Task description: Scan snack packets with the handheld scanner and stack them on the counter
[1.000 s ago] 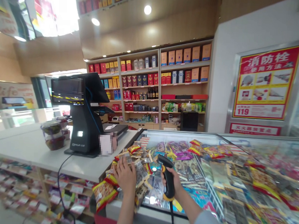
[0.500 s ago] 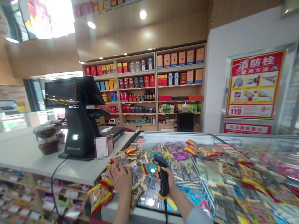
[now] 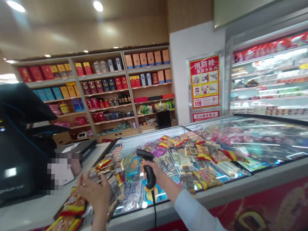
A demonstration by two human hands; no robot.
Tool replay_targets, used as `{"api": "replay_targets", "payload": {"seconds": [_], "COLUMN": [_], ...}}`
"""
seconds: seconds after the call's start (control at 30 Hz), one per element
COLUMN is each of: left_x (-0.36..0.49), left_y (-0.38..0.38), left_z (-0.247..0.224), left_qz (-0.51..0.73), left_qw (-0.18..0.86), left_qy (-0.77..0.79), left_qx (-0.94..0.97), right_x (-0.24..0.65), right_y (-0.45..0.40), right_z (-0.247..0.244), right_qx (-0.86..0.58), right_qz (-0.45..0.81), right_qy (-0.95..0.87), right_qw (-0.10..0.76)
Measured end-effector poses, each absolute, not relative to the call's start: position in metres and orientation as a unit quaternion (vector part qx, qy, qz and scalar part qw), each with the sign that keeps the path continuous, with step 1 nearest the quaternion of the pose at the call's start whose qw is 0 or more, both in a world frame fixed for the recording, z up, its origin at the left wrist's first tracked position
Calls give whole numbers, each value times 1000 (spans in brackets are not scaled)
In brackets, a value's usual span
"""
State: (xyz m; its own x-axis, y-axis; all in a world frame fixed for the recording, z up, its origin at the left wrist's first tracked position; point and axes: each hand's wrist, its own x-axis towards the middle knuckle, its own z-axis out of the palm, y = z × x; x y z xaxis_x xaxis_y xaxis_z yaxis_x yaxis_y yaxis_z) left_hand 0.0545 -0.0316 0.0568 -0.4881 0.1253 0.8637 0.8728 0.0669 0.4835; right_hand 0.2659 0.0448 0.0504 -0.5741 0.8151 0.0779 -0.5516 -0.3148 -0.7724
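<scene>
The left hand (image 3: pixel 94 191) is open, with fingers curved and spread above a heap of small snack packets (image 3: pixel 111 181). I cannot tell if the fingers touch any packet, and they seem to grip nothing. The right hand (image 3: pixel 154 171) has its fingers closed around the black grip of a corded scanner (image 3: pixel 150 174), which it holds over the glass of a freezer chest (image 3: pixel 242 189).

The heap lies loose at the left end of this glass, close to the white counter (image 3: pixel 26 213), and larger red packets (image 3: pixel 72 203) lie at the counter edge. Because the packets are smooth and piled on each other, they could slide and fall over the front edge if a hand pushes them. The scanner cable (image 3: pixel 154 210) hangs down across the front of the chest, so it could catch a sleeve or drag on packets. If the scanner slips from the hand, it could hit the glass.

The chest seems to contain many colored snack packets under its glass, although glare hides the far part. Behind it, an upright fridge (image 3: pixel 271 82) has rows of goods, and wall shelves (image 3: pixel 94 93) hold red, blue and orange boxes and bottles.
</scene>
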Motion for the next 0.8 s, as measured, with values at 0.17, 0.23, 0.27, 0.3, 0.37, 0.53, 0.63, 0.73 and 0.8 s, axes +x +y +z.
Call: {"api": "replay_targets", "payload": {"seconds": [0.17,0.23,0.27,0.3,0.37,0.53,0.63,0.73,0.8], "left_x": [96,111,118,126,142,186,216,248,267], "left_y": [-15,-8,-5,-3,2,20,35,51,63], "left_z": [47,48,49,51,55,57,54,53,53], "left_qz": [-582,-585,-589,-594,-604,-620,-626,-627,-625], "left_qw": [286,289,290,287,270,232,202,153,122], "left_qy": [-631,-616,-609,-603,-597,-588,-579,-569,-557], "left_qx": [-426,-440,-445,-449,-454,-465,-482,-510,-533], "right_x": [325,348,359,369,389,440,474,505,523], "right_y": [49,55,58,61,65,70,69,71,76], "right_z": [60,62,62,63,66,75,78,77,74], "right_qx": [-218,-234,-240,-245,-256,-279,-297,-300,-300], "right_qz": [752,739,732,724,716,719,713,708,703], "right_qy": [-397,-390,-387,-382,-373,-352,-351,-350,-345], "right_qw": [479,497,507,519,532,531,529,535,545]}}
